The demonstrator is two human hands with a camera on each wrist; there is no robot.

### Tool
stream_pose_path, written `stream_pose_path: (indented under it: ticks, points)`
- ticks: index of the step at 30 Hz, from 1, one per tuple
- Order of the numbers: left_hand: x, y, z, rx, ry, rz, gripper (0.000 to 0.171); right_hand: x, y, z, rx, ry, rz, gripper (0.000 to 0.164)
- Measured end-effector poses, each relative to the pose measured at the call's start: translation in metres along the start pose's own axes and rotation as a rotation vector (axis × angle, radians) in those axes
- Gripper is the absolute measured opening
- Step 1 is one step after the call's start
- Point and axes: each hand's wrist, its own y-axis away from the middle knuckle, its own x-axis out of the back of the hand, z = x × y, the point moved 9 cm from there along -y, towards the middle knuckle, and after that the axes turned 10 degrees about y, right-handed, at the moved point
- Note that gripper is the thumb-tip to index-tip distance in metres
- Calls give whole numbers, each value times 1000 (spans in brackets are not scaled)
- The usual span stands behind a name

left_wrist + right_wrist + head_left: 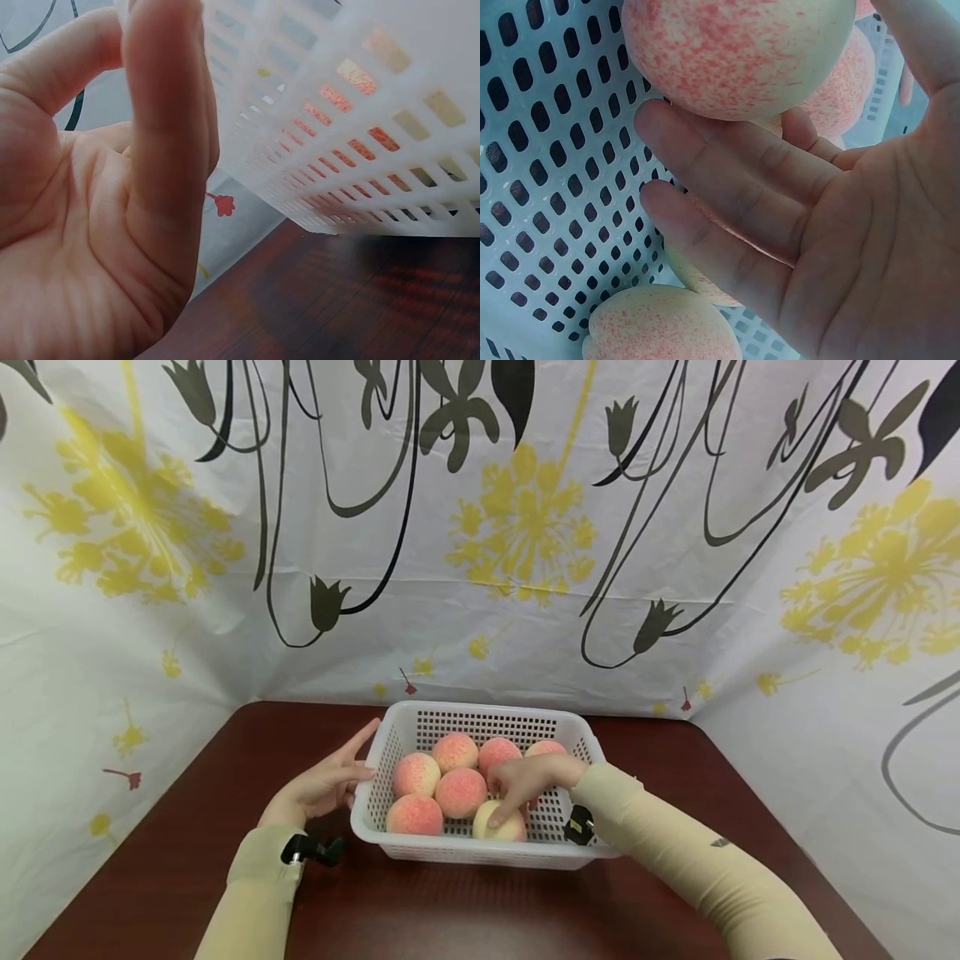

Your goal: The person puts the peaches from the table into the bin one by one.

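Note:
A white plastic basket (480, 857) stands on the table with several pink and yellow peaches in it. My right hand (528, 777) reaches into it from the right, thumb and fingers around a pale yellow peach (497, 823) by the front wall. In the right wrist view, the fingers (727, 187) lie under this peach (739, 52), and another peach (664, 326) sits lower down. My left hand (318, 785) is at the basket's left side, fingers extended and touching its rim. Seen from the left wrist, the fingers (165, 120) stand beside the perforated wall (337, 161).
Other peaches, such as a pink peach (415, 815) at the front left and a blotchy peach (455, 752) at the back, fill the basket's left and middle. A dark red-brown table (480, 910) lies below. A patterned white curtain (420, 568) hangs behind and at both sides.

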Motion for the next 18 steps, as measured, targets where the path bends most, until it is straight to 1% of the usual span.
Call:
stream_pose_path:
  ticks: [9,18]
  points:
    - [0,-2,1,5,1,9,87,3,6,7,-49,-6,6,34]
    - [0,0,0,13,-7,13,86,6,9,16,-84,-67,6,35]
